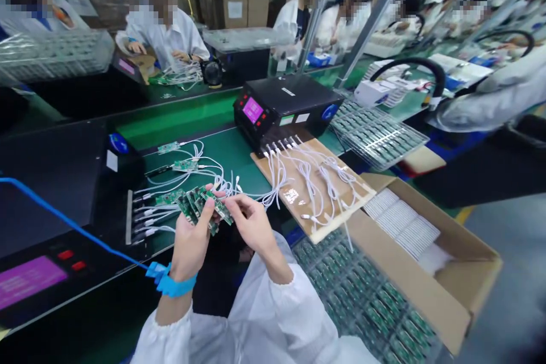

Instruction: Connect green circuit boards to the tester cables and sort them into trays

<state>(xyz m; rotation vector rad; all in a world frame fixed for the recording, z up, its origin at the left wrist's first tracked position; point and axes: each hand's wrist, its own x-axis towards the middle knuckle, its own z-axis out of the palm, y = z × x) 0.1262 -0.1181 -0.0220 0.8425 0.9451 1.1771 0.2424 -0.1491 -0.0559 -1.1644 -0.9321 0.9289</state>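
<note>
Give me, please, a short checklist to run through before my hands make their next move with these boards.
1. Boards held in the left hand: ok.
2. Right hand gripping a board: cannot tell; its fingertips are at the bunch's edge.
3. Blue strap around the left wrist: ok.
4. Screen on the far black box lit: ok.
5. Screen reading: cannot tell, too blurred.
6. Space just beyond the hands free of white cables: not ok, they lie tangled there.
</note>
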